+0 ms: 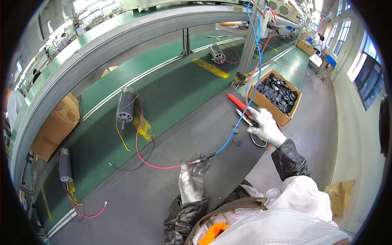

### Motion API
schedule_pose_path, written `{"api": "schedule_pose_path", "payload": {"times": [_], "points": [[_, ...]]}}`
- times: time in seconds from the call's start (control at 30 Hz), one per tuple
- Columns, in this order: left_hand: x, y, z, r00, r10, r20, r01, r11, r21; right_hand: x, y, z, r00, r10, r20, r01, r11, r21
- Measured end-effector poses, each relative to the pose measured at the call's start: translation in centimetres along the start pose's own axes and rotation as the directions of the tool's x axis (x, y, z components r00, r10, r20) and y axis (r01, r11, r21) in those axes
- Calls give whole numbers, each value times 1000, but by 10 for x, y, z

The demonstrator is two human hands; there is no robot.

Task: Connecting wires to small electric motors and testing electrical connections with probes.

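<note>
Low over the dark table, my left hand [192, 181], in a pale glove, is closed around the joint of a red motor wire and a dark clip [208, 157] on a blue lead [241, 118]. The red wire [161, 167] runs back to a grey cylindrical motor [125, 105] on the green belt. My right hand [266, 125], also gloved, has its thumb and forefinger apart over a red pen-shaped probe [237, 101] and a metal hand tool [244, 117]. Its other fingers are partly hidden. Small dark flat pieces [236, 141] lie beside it.
A cardboard box of black pieces [300, 101] stands beyond my right hand. More motors [65, 165] [217, 54] lie on the green belt [171, 96]. A metal post [248, 47] rises at the table's far edge, and a curved rail [102, 38] crosses above. Another person [317, 42] is far right.
</note>
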State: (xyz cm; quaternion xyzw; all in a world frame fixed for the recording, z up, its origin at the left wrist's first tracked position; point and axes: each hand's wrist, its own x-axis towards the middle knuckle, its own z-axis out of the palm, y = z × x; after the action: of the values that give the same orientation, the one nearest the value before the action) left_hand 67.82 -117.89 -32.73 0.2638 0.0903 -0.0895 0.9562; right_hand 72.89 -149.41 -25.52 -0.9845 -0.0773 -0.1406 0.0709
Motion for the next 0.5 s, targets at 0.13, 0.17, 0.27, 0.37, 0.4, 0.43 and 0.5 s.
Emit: {"api": "schedule_pose_path", "payload": {"times": [0.13,0.17,0.27,0.37,0.4,0.43,0.5], "points": [[-5,5,14,999,41,-21,-36,979,200,10,-47,-15,923,-229,310,-271,185,945],[-5,6,10,999,21,-38,-13,977,212,12,-60,-18,920,-248,304,-215,331,919],[-1,22,-5,940,326,105,-298,627,720,21,-73,-22,891,-353,286,-197,267,943],[1,59,-12,711,699,-68,-165,261,951,21,-42,-26,988,-146,56,-25,203,979],[-3,77,-16,631,774,-57,-110,162,981,24,-29,-24,994,13,111,-111,117,987],[1,91,-42,584,812,12,-105,61,993,26,2,-20,989,100,111,-135,281,950],[-18,134,-56,392,882,-261,62,258,964,28,32,-14,847,318,427,-523,354,775]]}}
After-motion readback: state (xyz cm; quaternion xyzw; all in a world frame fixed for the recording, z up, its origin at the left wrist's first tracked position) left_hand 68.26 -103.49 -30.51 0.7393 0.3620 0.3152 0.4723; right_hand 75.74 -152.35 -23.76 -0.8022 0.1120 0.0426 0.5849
